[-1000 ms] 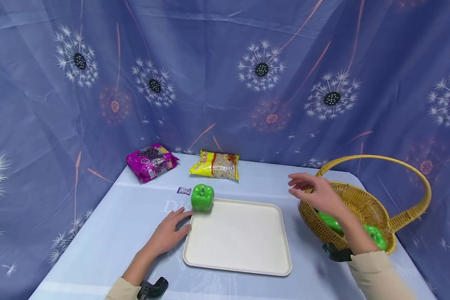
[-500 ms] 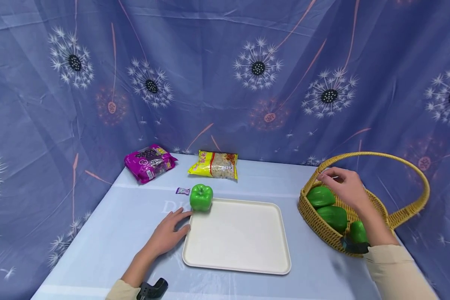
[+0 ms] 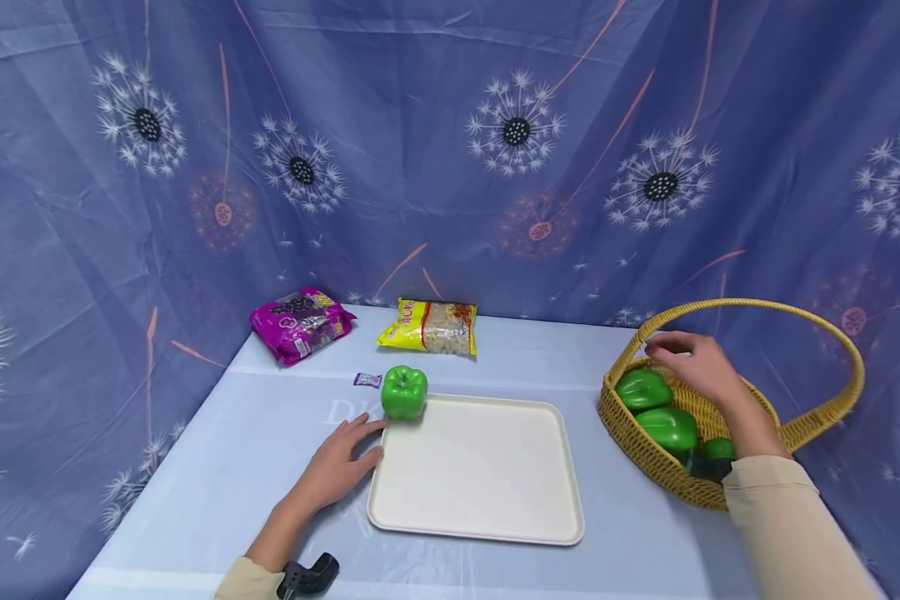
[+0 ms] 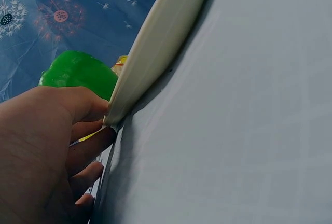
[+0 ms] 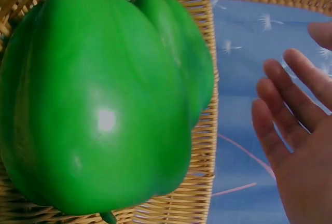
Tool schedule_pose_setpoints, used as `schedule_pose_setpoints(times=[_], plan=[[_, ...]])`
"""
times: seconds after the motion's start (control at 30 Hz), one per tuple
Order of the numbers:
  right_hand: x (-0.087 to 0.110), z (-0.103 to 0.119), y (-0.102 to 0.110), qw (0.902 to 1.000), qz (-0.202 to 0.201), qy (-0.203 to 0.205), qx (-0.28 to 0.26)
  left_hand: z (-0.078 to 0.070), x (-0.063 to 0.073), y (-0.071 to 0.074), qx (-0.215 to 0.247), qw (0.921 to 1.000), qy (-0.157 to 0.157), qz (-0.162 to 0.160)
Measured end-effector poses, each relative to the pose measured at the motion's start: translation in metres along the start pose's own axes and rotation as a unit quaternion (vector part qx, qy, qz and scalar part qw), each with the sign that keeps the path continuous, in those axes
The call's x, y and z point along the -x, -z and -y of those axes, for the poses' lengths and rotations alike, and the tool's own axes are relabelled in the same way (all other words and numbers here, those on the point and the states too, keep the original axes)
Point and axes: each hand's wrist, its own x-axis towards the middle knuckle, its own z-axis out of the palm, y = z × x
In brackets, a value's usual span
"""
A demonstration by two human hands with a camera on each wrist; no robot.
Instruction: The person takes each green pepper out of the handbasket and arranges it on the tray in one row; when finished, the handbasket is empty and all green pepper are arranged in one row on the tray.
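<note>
My left hand [image 3: 337, 462] rests beside the off-white tray [image 3: 480, 471], fingers loosely extended and fingertips right at its left rim. In the left wrist view the tray's edge [image 4: 150, 53] rises past those fingertips. A green bell pepper [image 3: 404, 393] sits upright at the tray's far left corner, close to the left index finger. My right hand [image 3: 693, 362] hovers over the far side of a wicker basket [image 3: 630, 446], under its handle, holding nothing. Its fingers [image 5: 280, 105] are loosely bent. Below lie several green bell peppers [image 5: 104, 105], one partly hidden by the right wrist strap.
Behind the tray lie a purple snack bag [image 3: 300, 325] and a yellow snack bag with a see-through front [image 3: 431, 327]. A small purple wrapped candy [image 3: 367, 380] lies left of the pepper. The basket's tall handle [image 3: 757, 307] arches beside the right arm. A blue dandelion-print curtain [image 3: 420, 167] hangs behind.
My right hand has moved right, from the basket's left rim to above its inside, uncovering peppers there. My left hand, the tray and its pepper stay in place.
</note>
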Motion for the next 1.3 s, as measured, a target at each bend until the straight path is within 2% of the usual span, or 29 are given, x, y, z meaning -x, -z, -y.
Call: schedule_pose_setpoints(times=[0.2, 0.37, 0.57, 0.7, 0.93, 1.3], plan=[[-0.010, -0.012, -0.005, 0.9984, 0.054, -0.014, 0.006, 0.000, -0.001, 0.000, -0.003, 1.0000, 0.000, -0.001], [-0.013, -0.024, -0.007, 0.9929, 0.109, -0.036, 0.029, -0.001, -0.002, 0.000, 0.001, 1.0000, 0.002, -0.001], [-0.014, -0.033, -0.009, 0.9864, 0.151, -0.043, 0.048, -0.002, -0.001, 0.000, -0.001, 1.0000, 0.002, -0.004], [-0.012, -0.037, -0.012, 0.9839, 0.166, -0.059, 0.033, -0.002, 0.000, 0.000, -0.002, 1.0000, 0.000, -0.005], [-0.004, -0.047, -0.013, 0.9799, 0.174, -0.090, -0.036, -0.003, 0.000, 0.000, -0.012, 0.9999, 0.001, -0.004], [-0.004, -0.056, -0.013, 0.9772, 0.184, -0.088, -0.060, -0.006, 0.001, 0.000, -0.011, 0.9999, 0.005, -0.005]])
